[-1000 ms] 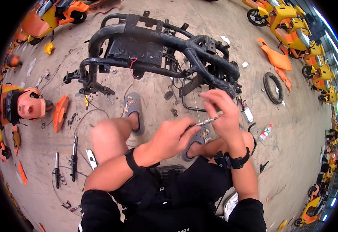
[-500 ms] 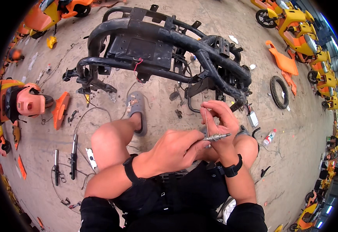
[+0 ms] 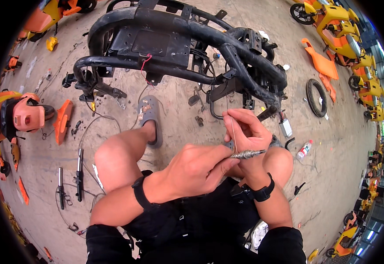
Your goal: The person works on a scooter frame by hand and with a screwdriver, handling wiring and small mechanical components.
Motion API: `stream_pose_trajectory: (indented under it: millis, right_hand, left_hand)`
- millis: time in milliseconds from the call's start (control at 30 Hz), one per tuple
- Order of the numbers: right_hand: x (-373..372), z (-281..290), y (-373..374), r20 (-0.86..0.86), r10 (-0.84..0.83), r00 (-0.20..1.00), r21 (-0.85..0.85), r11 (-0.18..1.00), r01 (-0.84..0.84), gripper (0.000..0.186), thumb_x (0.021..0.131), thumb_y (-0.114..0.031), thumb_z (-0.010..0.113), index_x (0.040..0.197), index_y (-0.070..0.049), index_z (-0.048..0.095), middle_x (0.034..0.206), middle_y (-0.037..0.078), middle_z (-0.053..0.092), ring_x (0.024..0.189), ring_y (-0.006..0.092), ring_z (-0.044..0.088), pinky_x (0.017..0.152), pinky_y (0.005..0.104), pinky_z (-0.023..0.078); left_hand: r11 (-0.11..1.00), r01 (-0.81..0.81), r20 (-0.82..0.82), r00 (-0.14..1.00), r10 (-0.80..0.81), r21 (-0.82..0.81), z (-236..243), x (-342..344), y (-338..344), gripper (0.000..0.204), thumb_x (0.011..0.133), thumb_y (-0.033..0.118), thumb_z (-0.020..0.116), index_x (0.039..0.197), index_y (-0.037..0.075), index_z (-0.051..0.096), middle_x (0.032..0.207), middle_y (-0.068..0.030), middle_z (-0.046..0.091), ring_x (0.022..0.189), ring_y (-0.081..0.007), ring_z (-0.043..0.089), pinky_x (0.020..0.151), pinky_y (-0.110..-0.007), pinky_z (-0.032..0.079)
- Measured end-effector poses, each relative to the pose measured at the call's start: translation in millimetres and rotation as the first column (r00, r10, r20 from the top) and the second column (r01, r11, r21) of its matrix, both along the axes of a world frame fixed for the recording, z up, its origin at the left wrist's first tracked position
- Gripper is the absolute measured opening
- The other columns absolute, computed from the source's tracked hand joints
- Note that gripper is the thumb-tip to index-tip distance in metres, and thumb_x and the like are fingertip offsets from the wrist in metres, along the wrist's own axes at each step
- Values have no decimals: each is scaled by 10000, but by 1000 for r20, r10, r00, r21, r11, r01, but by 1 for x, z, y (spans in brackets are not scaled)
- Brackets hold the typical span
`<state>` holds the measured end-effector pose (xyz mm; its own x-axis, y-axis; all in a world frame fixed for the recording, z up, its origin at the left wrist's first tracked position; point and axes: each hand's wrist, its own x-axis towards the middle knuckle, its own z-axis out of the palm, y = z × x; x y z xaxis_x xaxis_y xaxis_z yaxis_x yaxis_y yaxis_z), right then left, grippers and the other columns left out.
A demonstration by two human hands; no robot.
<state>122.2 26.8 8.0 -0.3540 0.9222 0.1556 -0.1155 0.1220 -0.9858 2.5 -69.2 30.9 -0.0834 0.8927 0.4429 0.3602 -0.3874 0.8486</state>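
Observation:
A slim, silvery rod-like piece (image 3: 249, 154) with a coiled look and a dark tip juts from between the thumb and fingers of my left hand (image 3: 196, 169). Its other end is hidden in the grip. From it a thin wire (image 3: 234, 132) runs up to my right hand (image 3: 249, 132), which pinches it between thumb and forefinger. Above my right fingertips a fine line seems to carry on toward the black vehicle frame (image 3: 178, 35), though it is hard to make out. Both hands are closed, above my knees.
Two black-and-silver tubes (image 3: 79, 176) with cables lie at left. A grey clog (image 3: 150, 121) is on my foot. To the right are a tyre (image 3: 316, 97), orange panels (image 3: 321, 61), a bottle (image 3: 305, 149) and a silver box (image 3: 286, 127). Yellow scooters (image 3: 341, 33) line the edges.
The view has shifted slightly, with the frame now a little higher and further left. Both hands keep their grips, the right one slightly higher in the picture.

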Motion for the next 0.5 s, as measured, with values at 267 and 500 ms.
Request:
stream_pose_trajectory:
  millis: [267, 500]
  right_hand:
    - [2, 2, 1, -21, 17, 1000, -12, 1000, -18, 141, 855, 74, 681, 989, 54, 718, 1000, 98, 688, 704, 78, 616, 548, 190, 483]
    - [4, 2, 4, -13, 30, 999, -30, 999, -30, 135, 851, 59, 690, 982, 53, 724, 990, 100, 700, 711, 78, 620, 578, 197, 487]
  left_hand:
    - [1000, 1, -3, 1000, -1, -1, 0, 1, 1, 98, 831, 29, 703, 876, -6, 624, 651, -129, 592, 535, -322, 587, 472, -390, 453]
    - [1000, -1, 3, 1000, 1, -11, 1, 2, 1, 100, 826, 30, 709, 869, -7, 627, 650, -127, 590, 535, -320, 588, 472, -383, 453]
